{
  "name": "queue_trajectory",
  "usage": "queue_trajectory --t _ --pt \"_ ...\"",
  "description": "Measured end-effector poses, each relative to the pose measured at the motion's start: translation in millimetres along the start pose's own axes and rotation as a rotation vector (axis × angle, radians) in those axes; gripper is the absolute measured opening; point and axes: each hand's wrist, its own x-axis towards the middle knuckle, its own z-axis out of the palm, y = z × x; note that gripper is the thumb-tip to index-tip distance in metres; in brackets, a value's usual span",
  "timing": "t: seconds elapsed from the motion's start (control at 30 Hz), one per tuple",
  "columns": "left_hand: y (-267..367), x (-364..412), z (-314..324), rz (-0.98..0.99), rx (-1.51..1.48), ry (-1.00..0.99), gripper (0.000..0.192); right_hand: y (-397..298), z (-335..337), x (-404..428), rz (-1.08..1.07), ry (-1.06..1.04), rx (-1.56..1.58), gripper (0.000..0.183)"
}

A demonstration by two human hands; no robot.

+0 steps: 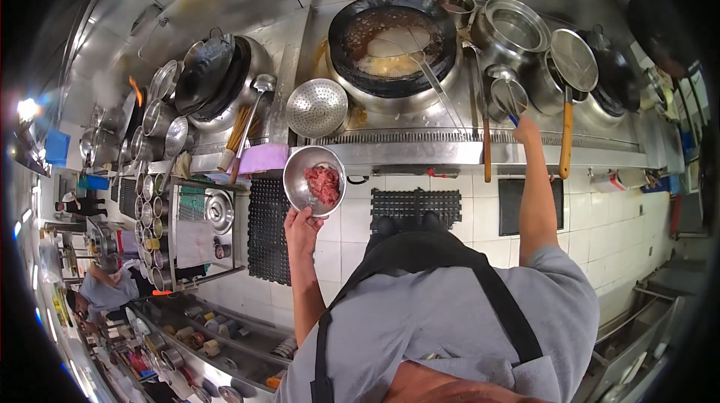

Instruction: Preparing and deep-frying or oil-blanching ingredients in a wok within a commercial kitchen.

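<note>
My left hand (302, 230) grips the near rim of a stainless steel bowl (295, 169), tilted slightly towards me. Raw sliced red meat (323, 185) lies inside it. Stretched out over the stove's front edge, my right hand (526, 129) is closed around a utensil with a blue handle (513, 119). The utensil's far end is among ladles in a small metal pot (499, 112), and its kind is unclear. Ahead of me a large black wok (337, 46) holds bubbling brown liquid (365, 26), with a metal-handled skimmer (437, 83) resting across it. A perforated strainer (316, 108) sits left of the wok.
A wooden-handled spatula (486, 147) and a mesh strainer (574, 60) project over the stove edge at right. A ladle (250, 122), a bamboo brush (236, 141) and a purple cloth (261, 158) lie left. Flame (135, 90) rises farther left. A person (109, 285) stands at lower left.
</note>
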Motion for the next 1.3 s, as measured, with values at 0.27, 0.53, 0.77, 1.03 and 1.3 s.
queue_trajectory --t 0.27,0.53,0.77,1.03,1.3 --pt "-10 60 -4 -0.001 -0.003 -0.019 0.020 8 -40 -66 0.051 0.214 0.189 0.040" --pt "-29 102 13 -0.043 -0.017 -0.126 0.019 -104 -25 -106 0.042 0.099 1.236 0.029" --pt "-26 106 19 -0.062 -0.021 -0.062 0.014 -201 -8 -62 -0.002 -0.083 1.143 0.034" --pt "-21 102 8 -0.019 -0.051 -0.043 0.011 -131 -14 -63 -0.374 0.123 0.534 0.032" --pt "-5 121 42 -0.016 -0.049 -0.021 0.018 -95 -64 -50 -0.335 0.173 0.348 0.031"
